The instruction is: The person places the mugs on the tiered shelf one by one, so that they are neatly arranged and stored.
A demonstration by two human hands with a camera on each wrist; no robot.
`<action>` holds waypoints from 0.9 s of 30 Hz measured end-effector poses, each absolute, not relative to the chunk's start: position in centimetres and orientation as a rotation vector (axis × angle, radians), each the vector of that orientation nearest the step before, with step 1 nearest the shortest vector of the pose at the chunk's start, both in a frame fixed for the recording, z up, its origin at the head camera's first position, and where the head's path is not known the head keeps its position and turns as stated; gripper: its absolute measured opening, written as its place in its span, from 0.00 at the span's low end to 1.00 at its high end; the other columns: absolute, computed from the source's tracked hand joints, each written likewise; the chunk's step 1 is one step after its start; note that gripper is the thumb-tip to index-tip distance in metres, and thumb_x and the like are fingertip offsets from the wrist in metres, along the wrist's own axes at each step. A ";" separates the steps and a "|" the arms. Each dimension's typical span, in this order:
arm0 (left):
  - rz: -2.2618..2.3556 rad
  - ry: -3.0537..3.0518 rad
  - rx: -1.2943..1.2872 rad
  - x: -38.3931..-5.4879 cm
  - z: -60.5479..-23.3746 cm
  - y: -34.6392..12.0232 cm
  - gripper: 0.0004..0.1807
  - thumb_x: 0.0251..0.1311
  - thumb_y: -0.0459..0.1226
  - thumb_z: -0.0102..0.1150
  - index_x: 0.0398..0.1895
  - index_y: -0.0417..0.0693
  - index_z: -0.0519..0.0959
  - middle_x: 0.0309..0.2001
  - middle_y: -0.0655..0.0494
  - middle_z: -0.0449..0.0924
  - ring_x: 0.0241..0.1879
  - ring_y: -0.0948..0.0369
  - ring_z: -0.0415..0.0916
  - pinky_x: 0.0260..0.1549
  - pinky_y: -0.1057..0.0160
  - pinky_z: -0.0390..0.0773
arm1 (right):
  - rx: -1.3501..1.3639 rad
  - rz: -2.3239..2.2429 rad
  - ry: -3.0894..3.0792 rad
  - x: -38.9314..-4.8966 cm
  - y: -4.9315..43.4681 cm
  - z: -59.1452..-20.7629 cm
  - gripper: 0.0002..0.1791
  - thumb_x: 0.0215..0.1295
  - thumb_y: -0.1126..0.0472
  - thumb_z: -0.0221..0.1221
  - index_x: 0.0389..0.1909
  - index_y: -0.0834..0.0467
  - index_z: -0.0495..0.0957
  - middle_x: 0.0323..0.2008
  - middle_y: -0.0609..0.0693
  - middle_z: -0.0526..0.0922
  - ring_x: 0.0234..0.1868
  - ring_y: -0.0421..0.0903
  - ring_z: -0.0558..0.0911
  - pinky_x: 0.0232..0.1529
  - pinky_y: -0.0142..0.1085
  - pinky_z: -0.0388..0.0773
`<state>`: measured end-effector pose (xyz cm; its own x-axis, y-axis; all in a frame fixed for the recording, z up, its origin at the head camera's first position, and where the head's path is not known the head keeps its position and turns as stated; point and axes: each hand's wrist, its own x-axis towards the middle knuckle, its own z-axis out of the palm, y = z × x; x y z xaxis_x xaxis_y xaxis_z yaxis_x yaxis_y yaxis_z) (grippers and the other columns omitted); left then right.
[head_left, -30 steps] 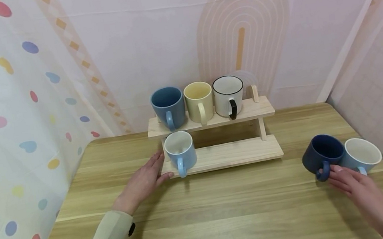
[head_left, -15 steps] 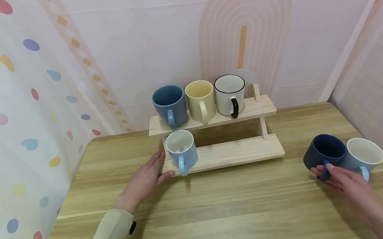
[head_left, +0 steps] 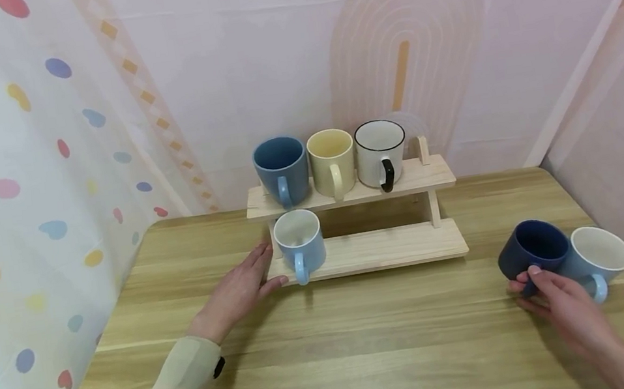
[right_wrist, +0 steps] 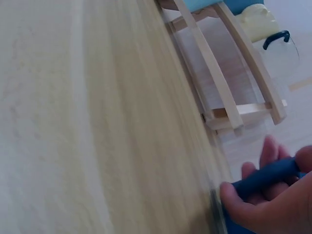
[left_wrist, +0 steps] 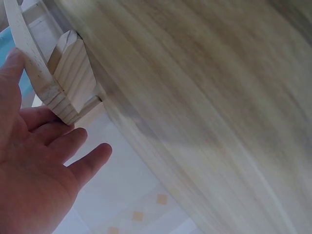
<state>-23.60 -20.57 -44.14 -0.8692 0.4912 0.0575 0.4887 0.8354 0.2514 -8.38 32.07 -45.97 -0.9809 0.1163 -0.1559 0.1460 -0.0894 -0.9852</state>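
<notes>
On the right side of the table, my right hand (head_left: pixel 566 305) grips the handle of a dark blue mug (head_left: pixel 536 242). In the right wrist view the fingers and thumb (right_wrist: pixel 239 202) wrap the blue handle (right_wrist: pixel 268 175). Just right of it, a light blue mug with a white inside (head_left: pixel 600 252) stands upright. My left hand (head_left: pixel 233 297) rests at the left end of a two-tier wooden rack (head_left: pixel 390 246), thumb along the lower shelf's front edge and fingers fairly straight against its end. Beside that thumb, another light blue mug (head_left: pixel 301 248) stands on the lower shelf.
The upper shelf bears a medium blue mug (head_left: pixel 281 165), a pale yellow mug (head_left: pixel 333 162) and a white mug with black rim and handle (head_left: pixel 380 156). Patterned curtains (head_left: pixel 248 71) hang behind and beside the wooden table (head_left: pixel 368 351).
My right fingers have moved from touching the dark blue mug's handle to gripping it. The left hand stays at the rack. The whole head view has shifted slightly.
</notes>
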 end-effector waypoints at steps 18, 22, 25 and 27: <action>0.402 3.006 0.805 -23.6 -44.0 -20.3 0.46 0.72 0.56 0.59 0.78 0.32 0.60 0.77 0.32 0.58 0.73 0.38 0.64 0.65 0.39 0.71 | 0.067 -2.636 2.030 -7.7 30.5 -45.7 0.13 0.83 0.63 0.48 0.42 0.59 0.82 0.40 0.47 0.88 0.45 0.37 0.87 0.51 0.26 0.81; 0.411 3.008 0.799 -23.5 -44.0 -20.3 0.46 0.71 0.56 0.59 0.78 0.32 0.60 0.77 0.32 0.58 0.72 0.38 0.64 0.65 0.38 0.71 | 0.020 -2.587 2.124 -7.6 29.8 -44.8 0.13 0.83 0.62 0.49 0.43 0.60 0.82 0.40 0.46 0.88 0.46 0.36 0.87 0.51 0.25 0.80; 0.415 3.009 0.801 -23.4 -44.0 -20.4 0.46 0.72 0.56 0.59 0.78 0.32 0.60 0.77 0.31 0.58 0.72 0.37 0.65 0.65 0.38 0.71 | 0.028 -2.528 2.197 -7.5 29.3 -44.1 0.14 0.83 0.60 0.49 0.46 0.62 0.82 0.40 0.46 0.88 0.46 0.36 0.87 0.51 0.24 0.80; 0.411 3.010 0.803 -23.4 -44.1 -20.5 0.46 0.72 0.57 0.58 0.78 0.32 0.60 0.77 0.31 0.58 0.72 0.37 0.65 0.65 0.38 0.71 | 0.039 -2.492 2.235 -7.4 28.9 -43.7 0.15 0.82 0.59 0.50 0.47 0.63 0.82 0.40 0.47 0.88 0.46 0.37 0.87 0.51 0.24 0.80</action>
<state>-23.42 -20.49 -44.07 -0.8694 0.4896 0.0671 0.4897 0.8352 0.2505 -7.45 28.94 -43.65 -0.9785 0.1679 0.1194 -0.1369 -0.0970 -0.9858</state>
